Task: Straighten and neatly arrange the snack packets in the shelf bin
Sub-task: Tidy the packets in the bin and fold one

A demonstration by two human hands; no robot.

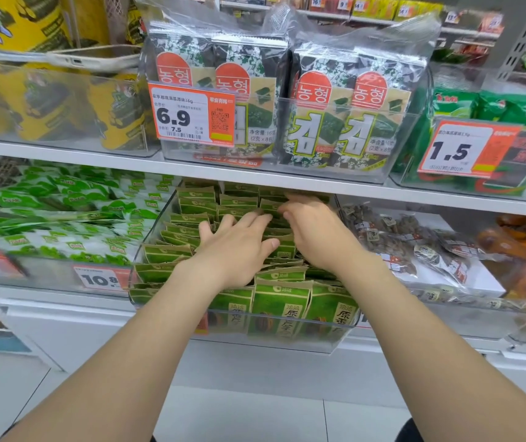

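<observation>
Two bare forearms reach up from the bottom toward a clear bin [335, 341] that sits at the front edge of the lower shelf [64, 314], between neighbouring bins on either side. The green snack packets [282, 303] stand in rows inside it, the nearest row upright against the front wall with its print facing out. Behind that row the left hand [236, 247] lies palm down on the packet tops, its fingers [257, 220] released and spread. Just beside it and a little deeper in, the right hand [316, 231] has its fingers bent down into the back rows; whether they are grasping a packet I cannot tell. Farther back the rows run under the upper shelf [255, 178], which carries seaweed packs [319, 119] and an orange price tag [191, 118].
</observation>
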